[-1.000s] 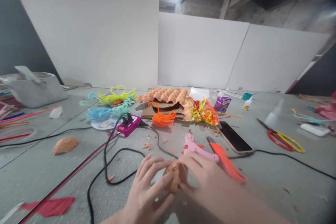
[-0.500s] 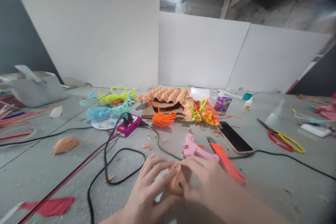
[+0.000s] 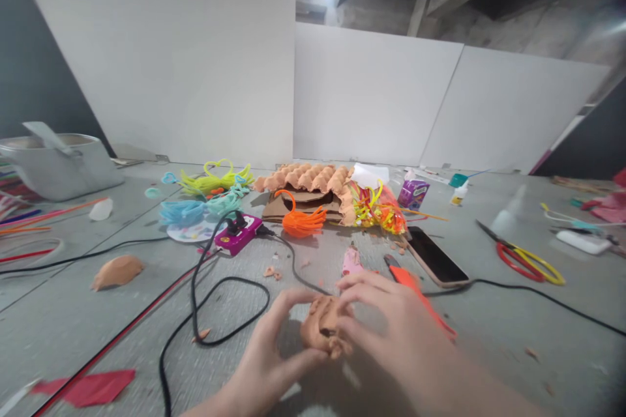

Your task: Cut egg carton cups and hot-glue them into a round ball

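Okay, clay-like brown piece (image 3: 320,329) sits between both hands near the tabletop's (image 3: 88,319) near edge, about mid-width. Left hand (image 3: 264,355) curves around its left side, thumb and forefinger spread apart but clamped on it; right hand (image 3: 396,322) has thumb and fingers closer together, pinching the right side. Underside contact hidden, can't tell if it rests on anything.

Main risk: the piece is uneven with a dark gap and a lumpy lower end — squeezing harder from one side could crack it or squash the gap, and the lump could break off if poorly joined. Loose grip on the left could let it roll out.

Pink glue gun (image 3: 352,262) lies just beyond the right hand, partly hidden; a forward reach could knock it, or burn a finger if the tip is hot (can't tell). Orange-handled tool (image 3: 408,279) sits beside the right forearm, so a sideways swing might shove it toward the phone (image 3: 437,257). Black cable (image 3: 193,293) loops left of the left hand; snagging it could tug the purple power block (image 3: 238,234).
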`<state>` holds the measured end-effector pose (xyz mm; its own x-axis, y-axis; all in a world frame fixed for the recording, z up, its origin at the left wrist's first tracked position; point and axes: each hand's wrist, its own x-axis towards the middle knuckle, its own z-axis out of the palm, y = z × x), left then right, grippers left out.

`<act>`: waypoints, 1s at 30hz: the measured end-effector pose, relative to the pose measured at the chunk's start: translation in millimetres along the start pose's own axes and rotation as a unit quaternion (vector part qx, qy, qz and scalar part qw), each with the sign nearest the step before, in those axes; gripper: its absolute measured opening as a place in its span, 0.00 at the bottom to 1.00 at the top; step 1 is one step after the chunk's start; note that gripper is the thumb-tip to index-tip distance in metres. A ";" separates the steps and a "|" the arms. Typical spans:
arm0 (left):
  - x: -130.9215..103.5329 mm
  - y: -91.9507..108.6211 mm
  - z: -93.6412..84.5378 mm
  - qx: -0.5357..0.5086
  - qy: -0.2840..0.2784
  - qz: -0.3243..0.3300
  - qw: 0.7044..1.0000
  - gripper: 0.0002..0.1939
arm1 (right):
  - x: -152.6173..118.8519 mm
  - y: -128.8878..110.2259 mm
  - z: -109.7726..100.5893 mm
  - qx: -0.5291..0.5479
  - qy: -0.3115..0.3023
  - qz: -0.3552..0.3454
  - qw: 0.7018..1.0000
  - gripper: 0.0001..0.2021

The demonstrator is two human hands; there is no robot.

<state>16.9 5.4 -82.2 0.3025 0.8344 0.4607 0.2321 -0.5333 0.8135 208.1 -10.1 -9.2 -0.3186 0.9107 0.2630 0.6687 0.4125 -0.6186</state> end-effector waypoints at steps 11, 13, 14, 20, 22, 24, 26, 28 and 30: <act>-6.4 5.9 5.4 0.207 0.062 0.132 0.967 0.29 | -8.4 -3.3 15.6 -0.094 0.091 -0.092 0.987 0.11; -7.4 5.2 5.4 0.220 0.066 0.129 0.965 0.28 | -9.7 -3.4 16.9 -0.106 0.124 -0.110 0.980 0.10; -7.7 4.8 5.1 0.219 0.065 0.129 0.965 0.28 | -10.0 -3.1 17.1 -0.110 0.131 -0.119 0.978 0.10; -8.5 0.3 3.1 0.091 0.008 0.051 0.995 0.29 | -7.9 2.5 16.4 -0.121 0.096 -0.140 0.978 0.09; -8.2 -2.6 2.5 0.011 -0.014 -0.023 1.000 0.28 | -6.4 4.1 13.2 -0.117 0.074 -0.151 0.979 0.09; -7.4 -5.8 1.6 -0.065 -0.038 -0.087 0.993 0.28 | -4.5 4.8 6.8 -0.112 0.035 -0.163 0.980 0.10; -6.3 -8.4 0.6 -0.129 -0.059 -0.126 0.982 0.28 | -2.4 4.7 -2.0 -0.104 -0.016 -0.165 0.981 0.10; -5.1 -9.7 -0.4 -0.177 -0.072 -0.143 0.971 0.27 | -0.5 4.8 -10.9 -0.092 -0.066 -0.155 0.981 0.10; -3.9 -9.6 -1.2 -0.212 -0.083 -0.151 0.962 0.27 | 0.8 5.7 -18.0 -0.076 -0.104 -0.146 0.981 0.11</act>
<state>12.3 7.4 -91.4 0.4330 0.8895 0.1459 -0.0546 -0.1356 0.9893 223.7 -6.7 0.9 -0.6307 0.7359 0.2462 0.6163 0.6678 -0.4173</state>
